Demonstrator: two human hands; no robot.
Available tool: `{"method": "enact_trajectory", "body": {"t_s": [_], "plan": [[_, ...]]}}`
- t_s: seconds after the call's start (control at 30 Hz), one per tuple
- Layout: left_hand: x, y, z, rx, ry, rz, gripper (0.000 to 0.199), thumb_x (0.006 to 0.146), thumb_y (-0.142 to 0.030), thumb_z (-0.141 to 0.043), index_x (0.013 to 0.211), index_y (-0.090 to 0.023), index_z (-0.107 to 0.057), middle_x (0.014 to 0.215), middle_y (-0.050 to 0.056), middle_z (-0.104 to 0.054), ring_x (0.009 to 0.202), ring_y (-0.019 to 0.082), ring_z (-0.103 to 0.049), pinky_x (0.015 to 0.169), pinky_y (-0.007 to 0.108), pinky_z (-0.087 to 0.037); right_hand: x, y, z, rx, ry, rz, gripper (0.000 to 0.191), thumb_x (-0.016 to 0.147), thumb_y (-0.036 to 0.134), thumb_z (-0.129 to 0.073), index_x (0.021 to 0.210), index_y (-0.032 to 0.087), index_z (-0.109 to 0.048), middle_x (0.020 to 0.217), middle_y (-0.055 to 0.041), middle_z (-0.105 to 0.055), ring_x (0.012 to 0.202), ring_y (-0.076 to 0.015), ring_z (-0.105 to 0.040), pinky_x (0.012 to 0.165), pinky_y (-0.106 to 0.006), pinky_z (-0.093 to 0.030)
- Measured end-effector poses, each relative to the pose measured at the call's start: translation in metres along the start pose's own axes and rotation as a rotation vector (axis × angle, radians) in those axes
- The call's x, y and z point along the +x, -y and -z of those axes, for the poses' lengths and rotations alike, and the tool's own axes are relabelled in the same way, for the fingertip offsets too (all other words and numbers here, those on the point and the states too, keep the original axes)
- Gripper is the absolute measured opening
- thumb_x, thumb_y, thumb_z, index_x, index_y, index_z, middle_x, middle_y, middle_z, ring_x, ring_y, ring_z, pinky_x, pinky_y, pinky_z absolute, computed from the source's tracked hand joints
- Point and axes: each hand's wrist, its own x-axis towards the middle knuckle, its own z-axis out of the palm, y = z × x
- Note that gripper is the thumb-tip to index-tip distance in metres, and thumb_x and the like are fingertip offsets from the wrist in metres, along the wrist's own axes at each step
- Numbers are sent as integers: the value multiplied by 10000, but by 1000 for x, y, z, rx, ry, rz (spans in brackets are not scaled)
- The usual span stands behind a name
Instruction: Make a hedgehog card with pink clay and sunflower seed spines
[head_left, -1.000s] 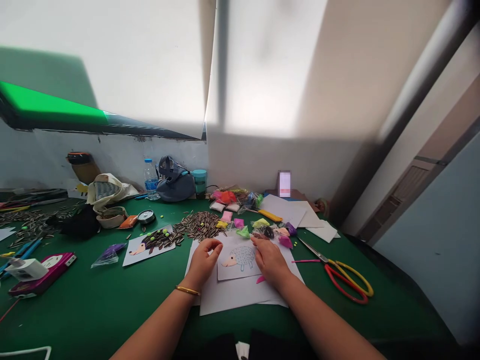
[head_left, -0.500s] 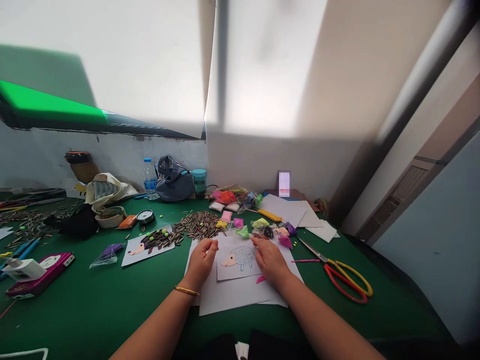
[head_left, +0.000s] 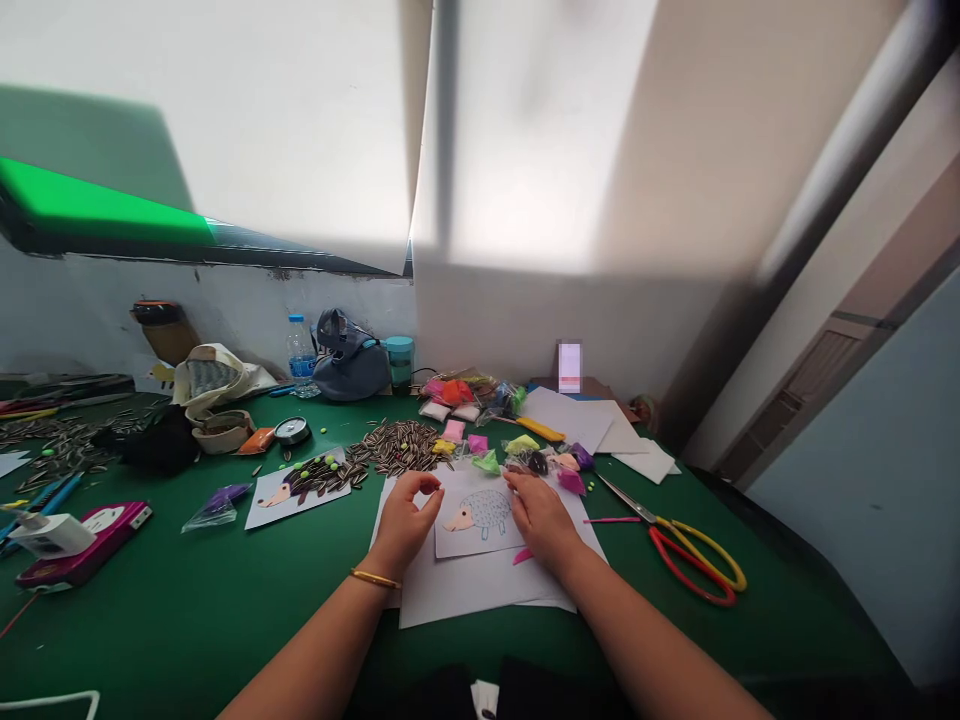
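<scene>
A card with a hedgehog drawing (head_left: 486, 513), its face coloured pale pink and its body outlined in blue, lies on larger white sheets (head_left: 457, 595). At the card's left edge is my left hand (head_left: 407, 515), thumb and forefinger curled into a pinch. Whether anything small sits between those fingertips is too small to tell. My right hand (head_left: 541, 515) rests over the card's right edge, fingers stretched forward and apparently lying on the paper. A pink clay piece (head_left: 523, 555) lies beside that wrist.
Behind the card are clay packets (head_left: 519, 445) and a heap of sunflower seeds (head_left: 401, 447). A seed-covered hedgehog card (head_left: 296, 492) lies left. Large scissors (head_left: 667, 530) and a pink stick (head_left: 613, 520) lie right. Farther back stand a water bottle (head_left: 301, 358) and a phone (head_left: 569, 367).
The fingers of my left hand have loosened from a tight pinch into a rounder loop, its fingertips slightly farther right. My right hand has barely moved. The card lies in the same place.
</scene>
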Motion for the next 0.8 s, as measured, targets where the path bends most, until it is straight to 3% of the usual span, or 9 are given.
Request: {"method": "enact_trajectory", "body": {"t_s": [0.33,0.5,0.63,0.8], "plan": [[-1,-1,1,5,43,-8,269,935,-363,-474,868,-219,-691,873,42,-687,853,201,-645,777,331,-518,1,2,3,2,16,-13,401,920,177,-417,1292,183,-566,1249,-103,-648,1168,-238,-583,1008,-429,-466],[-1,2,1,49,58,5,162,850,-369,-615,820,-212,-641,835,24,-649,803,193,-616,739,313,-502,1,2,3,7,28,-15,405,919,177,-417,1297,162,-561,1254,-113,-645,1174,-245,-579,1021,-442,-458],[-1,5,1,82,107,4,226,909,-382,-529,809,-209,-633,838,30,-635,808,191,-605,734,313,-495,1,1,2,10,18,-13,408,915,173,-416,1294,158,-565,1264,-113,-641,1177,-246,-577,1024,-444,-456],[-3,5,2,124,217,-11,94,815,-252,-606,853,-225,-687,856,27,-631,832,191,-615,689,284,-498,1,-1,0,13,7,-5,410,912,174,-423,1296,167,-567,1265,-110,-641,1179,-249,-576,1029,-447,-454]]}}
